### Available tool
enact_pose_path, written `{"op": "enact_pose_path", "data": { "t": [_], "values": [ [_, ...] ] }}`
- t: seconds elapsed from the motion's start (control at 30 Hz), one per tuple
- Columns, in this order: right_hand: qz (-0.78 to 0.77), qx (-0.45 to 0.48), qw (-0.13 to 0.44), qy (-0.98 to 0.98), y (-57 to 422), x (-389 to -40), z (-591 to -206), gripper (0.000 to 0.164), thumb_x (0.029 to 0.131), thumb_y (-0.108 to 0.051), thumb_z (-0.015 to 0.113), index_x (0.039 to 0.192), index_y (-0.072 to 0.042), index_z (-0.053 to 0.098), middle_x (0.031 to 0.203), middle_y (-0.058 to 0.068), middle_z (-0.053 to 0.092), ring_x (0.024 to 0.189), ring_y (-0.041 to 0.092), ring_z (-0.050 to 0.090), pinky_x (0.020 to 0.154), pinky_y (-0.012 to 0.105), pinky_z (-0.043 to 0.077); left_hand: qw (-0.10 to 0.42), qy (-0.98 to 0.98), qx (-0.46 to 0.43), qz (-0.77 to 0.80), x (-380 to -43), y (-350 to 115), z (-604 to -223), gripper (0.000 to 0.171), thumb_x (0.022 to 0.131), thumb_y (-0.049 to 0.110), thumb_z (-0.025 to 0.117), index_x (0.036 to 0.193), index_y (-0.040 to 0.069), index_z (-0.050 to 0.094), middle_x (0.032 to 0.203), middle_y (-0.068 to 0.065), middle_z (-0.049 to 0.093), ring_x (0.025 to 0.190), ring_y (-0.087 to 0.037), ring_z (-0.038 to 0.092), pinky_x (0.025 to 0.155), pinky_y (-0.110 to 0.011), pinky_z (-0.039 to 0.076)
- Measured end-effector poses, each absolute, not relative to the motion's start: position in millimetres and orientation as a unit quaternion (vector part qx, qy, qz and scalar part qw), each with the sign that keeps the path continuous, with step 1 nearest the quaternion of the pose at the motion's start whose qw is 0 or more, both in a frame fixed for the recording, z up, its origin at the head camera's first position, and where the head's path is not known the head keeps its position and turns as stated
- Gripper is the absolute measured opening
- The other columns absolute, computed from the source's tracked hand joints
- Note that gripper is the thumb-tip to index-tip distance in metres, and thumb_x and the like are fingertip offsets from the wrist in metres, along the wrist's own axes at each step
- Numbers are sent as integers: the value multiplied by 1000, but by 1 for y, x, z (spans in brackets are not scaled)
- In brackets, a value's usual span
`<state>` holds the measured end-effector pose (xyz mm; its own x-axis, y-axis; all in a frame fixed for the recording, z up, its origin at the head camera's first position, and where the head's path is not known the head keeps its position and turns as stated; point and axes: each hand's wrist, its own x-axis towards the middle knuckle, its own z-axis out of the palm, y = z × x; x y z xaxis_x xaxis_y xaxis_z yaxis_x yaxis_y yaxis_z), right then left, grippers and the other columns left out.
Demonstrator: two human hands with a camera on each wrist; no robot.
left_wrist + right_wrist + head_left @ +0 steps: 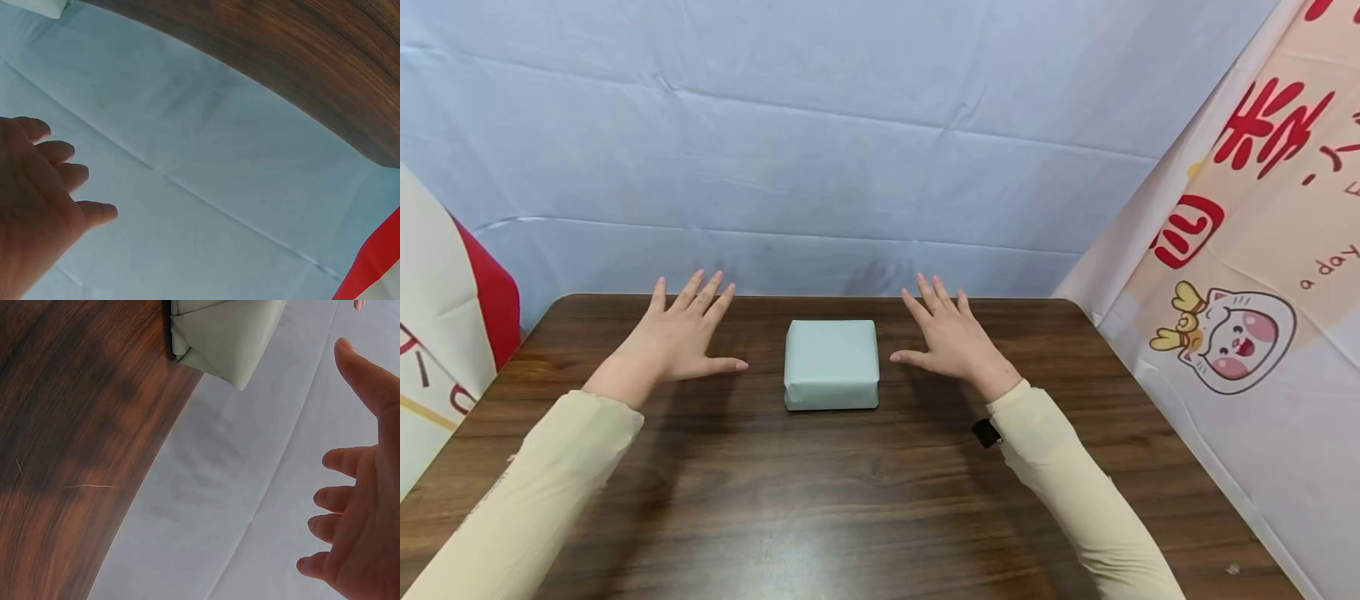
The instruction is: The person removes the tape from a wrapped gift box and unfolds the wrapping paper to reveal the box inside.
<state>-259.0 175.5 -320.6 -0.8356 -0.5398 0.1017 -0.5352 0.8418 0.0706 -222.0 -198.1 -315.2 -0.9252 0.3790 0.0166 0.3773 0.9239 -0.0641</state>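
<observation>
A box wrapped in pale green paper [832, 358] sits on the brown wooden table [820, 475], toward its far edge. To the left of it, my left hand [681, 337] is held above the table with fingers spread, apart from the box. My right hand [951, 337] mirrors it on the right side, also spread and holding nothing. In the right wrist view, the folded paper end of the wrapped box [225, 337] shows near the top, with the right hand [369, 506] off to the right. Only a corner of the box enters the left wrist view, beside the left hand [37, 194].
A pale blue cloth [820, 150] hangs behind the table's far edge. On the right hangs a printed cloth [1240, 333] with red characters and a cartoon cat; a red and white cloth [486, 292] is at the left. A black band piece [986, 432] shows at the right cuff.
</observation>
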Motion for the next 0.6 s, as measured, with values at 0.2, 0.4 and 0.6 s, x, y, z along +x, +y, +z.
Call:
{"op": "enact_pose_path", "data": {
  "t": [0.2,0.4,0.6],
  "values": [
    [-5,313,57,-948,170,-256,-327,94,85,-62,56,151,-7,19,156,19,5,143,35,1,109,60,7,73,-974,-212,41,-223,-192,-327,106,81,75,44,151,1,13,156,-20,4,142,-36,4,107,-64,3],
    [13,372,52,-927,155,-247,-342,84,89,-51,58,149,-2,24,156,19,7,143,34,1,111,55,10,87,-966,-241,-7,-223,-167,-348,100,85,69,47,151,2,12,156,-18,5,143,-35,6,109,-61,6],
    [26,412,46,-910,140,-241,-362,79,92,-45,58,147,1,26,154,22,14,142,34,9,112,48,15,80,-958,-273,-35,-220,-135,-369,98,86,66,49,152,3,12,157,-16,5,143,-32,4,110,-58,11]
  ]
}}
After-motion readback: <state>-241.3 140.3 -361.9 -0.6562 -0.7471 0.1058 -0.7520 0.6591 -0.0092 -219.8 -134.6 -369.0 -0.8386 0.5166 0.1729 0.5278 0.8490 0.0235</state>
